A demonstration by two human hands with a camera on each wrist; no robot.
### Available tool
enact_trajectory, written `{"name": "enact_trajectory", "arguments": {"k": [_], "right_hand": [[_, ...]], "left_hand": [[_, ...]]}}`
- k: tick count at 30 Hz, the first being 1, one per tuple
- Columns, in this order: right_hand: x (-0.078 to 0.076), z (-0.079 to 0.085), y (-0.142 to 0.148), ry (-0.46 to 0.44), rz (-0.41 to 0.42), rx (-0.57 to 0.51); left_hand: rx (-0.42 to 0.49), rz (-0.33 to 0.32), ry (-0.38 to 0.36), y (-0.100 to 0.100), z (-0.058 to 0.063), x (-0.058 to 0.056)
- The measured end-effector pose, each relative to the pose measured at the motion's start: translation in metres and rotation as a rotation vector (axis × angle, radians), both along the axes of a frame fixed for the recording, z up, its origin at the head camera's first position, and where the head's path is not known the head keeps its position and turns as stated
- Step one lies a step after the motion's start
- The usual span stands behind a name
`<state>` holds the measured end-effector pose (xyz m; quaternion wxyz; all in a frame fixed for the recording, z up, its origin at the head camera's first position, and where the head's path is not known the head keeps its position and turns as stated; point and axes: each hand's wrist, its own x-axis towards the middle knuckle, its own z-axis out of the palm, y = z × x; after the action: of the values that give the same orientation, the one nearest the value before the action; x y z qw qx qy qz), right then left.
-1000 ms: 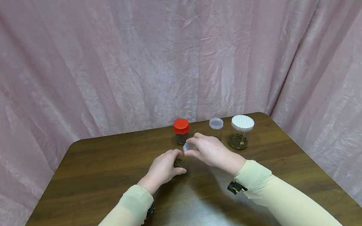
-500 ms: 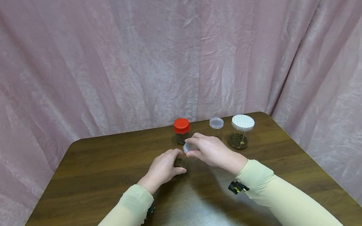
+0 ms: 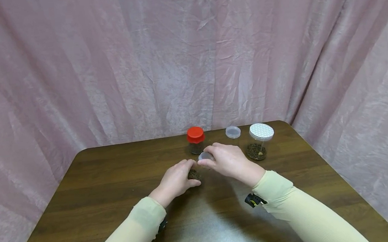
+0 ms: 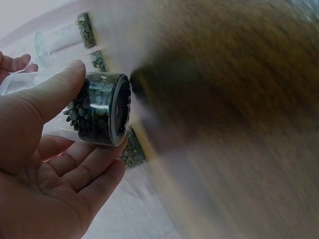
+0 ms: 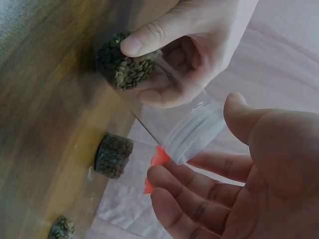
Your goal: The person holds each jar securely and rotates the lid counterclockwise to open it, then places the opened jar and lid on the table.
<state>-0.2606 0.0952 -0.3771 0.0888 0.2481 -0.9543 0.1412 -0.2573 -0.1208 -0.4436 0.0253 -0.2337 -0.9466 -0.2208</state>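
A clear plastic jar partly filled with dark, flat seed-like pieces stands in front of me. My left hand grips it low down, thumb on the near side and fingers round the far side. At the jar's top is a translucent screw lid. My right hand holds this lid between its thumb and fingers. In the right wrist view, the left thumb lies over the seed-like contents. The right palm partly hides the lid in the head view.
Behind the hands on the wooden table stand a red-lidded jar, a jar with a clear lid partly hidden by the right hand, and a larger jar with a white patterned lid. Pink curtains hang behind the table.
My right hand has shifted and turned slightly at the lid, whose top looks flatter from above. The left hand keeps its hold, and the jar stays in place.
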Motion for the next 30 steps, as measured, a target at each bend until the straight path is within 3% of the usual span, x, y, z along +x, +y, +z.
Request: {"name": "enact_trajectory", "arguments": {"k": [30], "right_hand": [[-0.0007, 0.0001, 0.0057, -0.03, 0.159, -0.016]], "left_hand": [[-0.012, 0.001, 0.004, 0.0005, 0.0032, 0.0016]]}}
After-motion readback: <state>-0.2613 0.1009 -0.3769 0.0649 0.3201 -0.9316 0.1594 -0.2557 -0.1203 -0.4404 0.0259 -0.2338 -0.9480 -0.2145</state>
